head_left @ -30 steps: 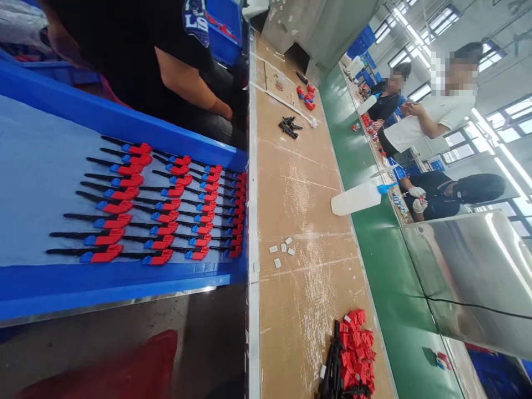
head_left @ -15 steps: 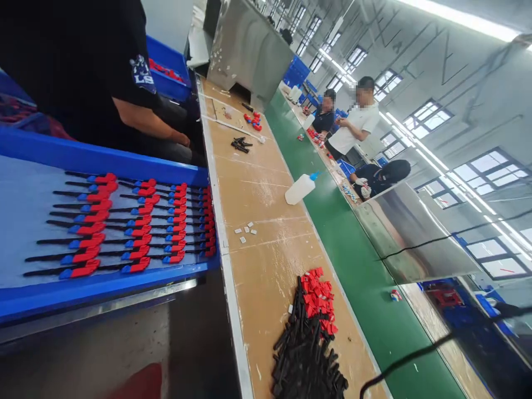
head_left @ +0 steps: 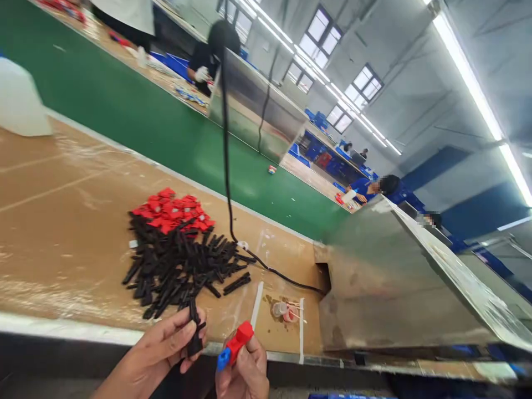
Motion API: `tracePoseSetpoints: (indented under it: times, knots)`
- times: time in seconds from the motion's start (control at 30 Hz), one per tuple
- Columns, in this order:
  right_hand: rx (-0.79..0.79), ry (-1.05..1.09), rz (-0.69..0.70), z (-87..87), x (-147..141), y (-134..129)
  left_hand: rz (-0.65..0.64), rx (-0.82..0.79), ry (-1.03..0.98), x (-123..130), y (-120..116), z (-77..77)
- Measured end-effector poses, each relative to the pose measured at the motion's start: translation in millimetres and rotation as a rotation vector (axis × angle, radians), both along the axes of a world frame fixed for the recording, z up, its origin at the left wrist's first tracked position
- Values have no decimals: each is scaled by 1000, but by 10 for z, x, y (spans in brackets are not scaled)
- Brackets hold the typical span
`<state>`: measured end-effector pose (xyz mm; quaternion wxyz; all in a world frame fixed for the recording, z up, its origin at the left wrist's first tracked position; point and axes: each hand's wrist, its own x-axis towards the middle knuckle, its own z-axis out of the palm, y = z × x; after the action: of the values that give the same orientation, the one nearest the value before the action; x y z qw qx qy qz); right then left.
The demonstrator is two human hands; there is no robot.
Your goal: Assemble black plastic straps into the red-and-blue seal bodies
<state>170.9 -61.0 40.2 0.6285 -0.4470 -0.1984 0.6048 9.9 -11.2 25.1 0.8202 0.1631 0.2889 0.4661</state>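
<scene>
My left hand pinches a slim black plastic part between thumb and fingers, near the front edge of the bench. Just to its right, my right hand grips a red-and-blue plastic piece, its blue end pointing down and left. The two held parts are apart. Beyond my left hand lies a heap of black plastic parts, several of them long and narrow. Red plastic pieces are piled against the far side of that heap.
A white bottle stands at the left. A black cable hangs down and runs across the brown bench. Small cups with sticks stand right, before a metal partition. A green belt runs behind; people work across it.
The view has swung right, away from the blue tray of assembled pieces. Both my hands are now in sight, each holding a part; neither showed before.
</scene>
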Motion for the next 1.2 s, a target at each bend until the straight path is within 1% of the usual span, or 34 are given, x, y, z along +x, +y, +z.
tracePoseSetpoints:
  times: [0.07, 0.17, 0.23, 0.33, 0.47, 0.57, 0.67, 0.8, 0.9, 0.97, 1.1, 1.13, 1.2]
  knots:
    - [2, 72, -38, 3, 37, -4, 33, -39, 109, 98, -21, 106]
    - [-1, 89, -93, 12, 85, -54, 23, -46, 193, 269, -56, 211]
    - [5, 79, -118, 5, 124, -101, -8, -41, 226, 356, -73, 232]
    - [19, 69, -149, -16, 174, -155, -45, 7, 261, 418, -91, 238]
    - [28, 26, -176, -10, 209, -178, -99, 90, 342, 408, -79, 267]
    - [26, -21, -206, 21, 221, -186, -173, 244, 413, 381, -38, 261]
    - [22, -59, -220, 46, 221, -201, -248, 381, 465, 354, -3, 213]
    - [12, -75, -238, 65, 211, -217, -299, 450, 530, 305, 6, 144]
    - [2, -98, -236, 83, 202, -216, -340, 503, 529, 280, -3, 158]
    - [-5, -106, -234, 96, 196, -211, -330, 481, 523, 290, -20, 224]
    - [-15, -104, -228, 113, 181, -209, -186, 345, 540, 351, -70, 386]
    - [-17, -103, -227, 115, 178, -212, -164, 327, 540, 364, -75, 394]
    - [-16, -109, -222, 116, 175, -222, -169, 325, 505, 375, -68, 345]
